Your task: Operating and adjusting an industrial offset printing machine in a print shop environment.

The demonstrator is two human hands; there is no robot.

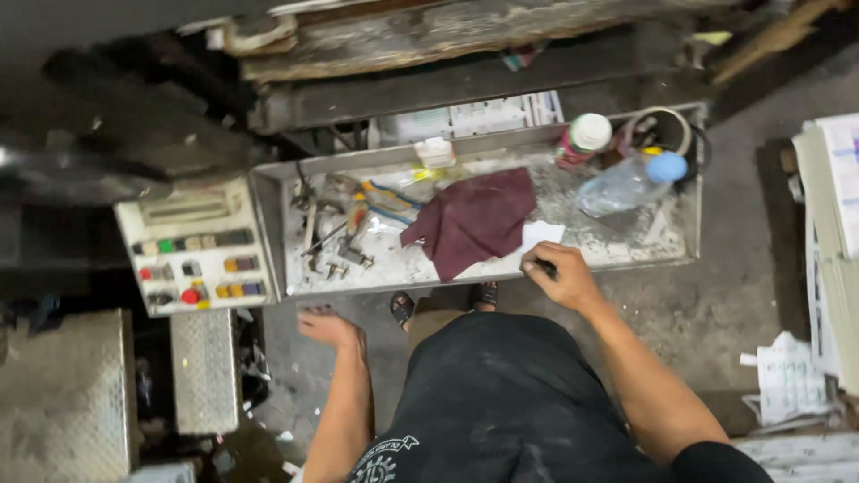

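Observation:
My right hand (pixel 557 276) rests on the front edge of a shallow metal tray (pixel 626 250), fingers closed around a small dark object that I cannot make out, beside a white slip of paper (pixel 540 235). My left hand (pixel 327 327) hangs free below the tray's front edge with its fingers loosely apart and nothing in it. A dark red cloth (pixel 474 221) lies in the middle of the tray, just left of my right hand. Loose tools and wires (pixel 353 234) lie at the tray's left end.
A control panel with coloured buttons (pixel 197 249) sits left of the tray. A clear plastic bottle with a blue cap (pixel 626 182), a white-capped container (pixel 586 136) and a tape roll (pixel 660 128) stand at the tray's right end. Paper stacks (pixel 828 233) lie at the right; metal plates (pixel 204 367) are lower left.

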